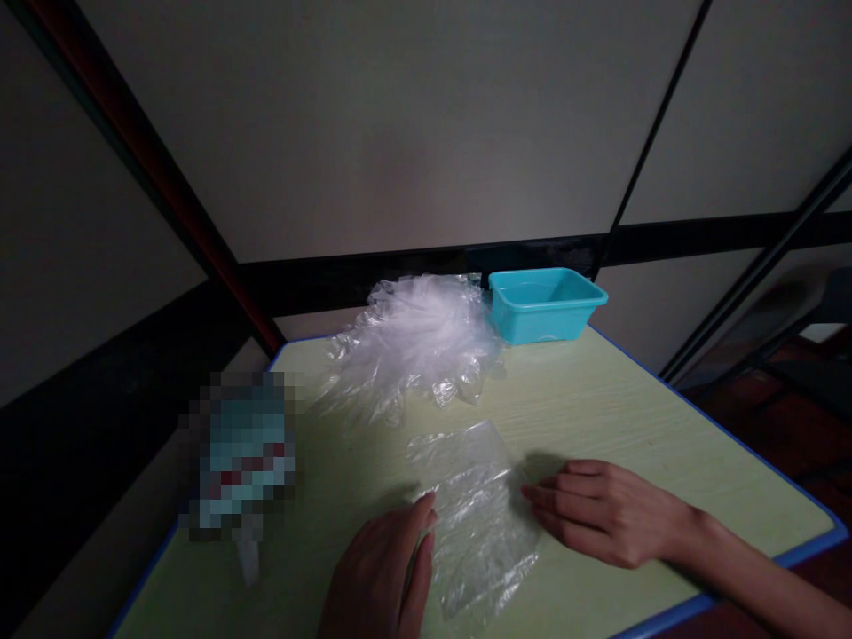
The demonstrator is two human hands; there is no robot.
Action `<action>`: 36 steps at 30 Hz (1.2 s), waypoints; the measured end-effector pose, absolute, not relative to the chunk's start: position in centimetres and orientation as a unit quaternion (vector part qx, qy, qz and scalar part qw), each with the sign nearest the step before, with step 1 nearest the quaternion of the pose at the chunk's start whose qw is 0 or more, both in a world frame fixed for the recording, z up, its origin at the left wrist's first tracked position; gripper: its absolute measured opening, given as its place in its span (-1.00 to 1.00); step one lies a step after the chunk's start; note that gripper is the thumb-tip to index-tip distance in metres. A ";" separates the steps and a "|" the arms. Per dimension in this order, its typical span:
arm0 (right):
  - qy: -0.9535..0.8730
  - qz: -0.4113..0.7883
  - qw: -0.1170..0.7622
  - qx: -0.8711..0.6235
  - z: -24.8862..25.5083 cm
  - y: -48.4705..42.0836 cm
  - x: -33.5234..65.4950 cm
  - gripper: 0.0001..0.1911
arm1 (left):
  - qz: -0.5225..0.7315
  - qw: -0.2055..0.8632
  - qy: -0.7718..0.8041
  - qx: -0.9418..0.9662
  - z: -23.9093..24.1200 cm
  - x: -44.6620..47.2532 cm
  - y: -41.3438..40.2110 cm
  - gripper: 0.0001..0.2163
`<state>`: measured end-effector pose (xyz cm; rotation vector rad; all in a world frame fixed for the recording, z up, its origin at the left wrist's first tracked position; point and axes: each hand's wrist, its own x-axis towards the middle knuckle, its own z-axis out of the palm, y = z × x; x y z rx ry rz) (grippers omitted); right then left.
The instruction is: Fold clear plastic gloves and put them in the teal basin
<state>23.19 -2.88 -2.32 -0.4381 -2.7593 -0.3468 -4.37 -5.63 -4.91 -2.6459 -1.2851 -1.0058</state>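
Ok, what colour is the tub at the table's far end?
The tub is turquoise, best seen in the head view.

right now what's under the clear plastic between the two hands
The pale green tabletop shows through the clear plastic. Glare and wrinkles blur patches, and the left hand and right hand cover bits of its edges, so what lies there is hidden.

Counted: one table (639,435). Hands, two: one left hand (379,572) and one right hand (612,510), both toward the near edge. Single clear plastic sheet (483,506): one, between them. Heap of clear plastic (426,333): one, at the far edge; its overlapping pieces cannot be counted. Tub (546,311): one, far right corner. Pixelated patch (246,457): one, left edge; contents uncountable.
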 end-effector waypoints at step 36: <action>-0.701 0.472 0.301 -0.441 -4.0 3.4 19.1 -0.60 | -0.459 -0.387 -0.582 -0.549 -4.9 -4.4 -5.2 -0.74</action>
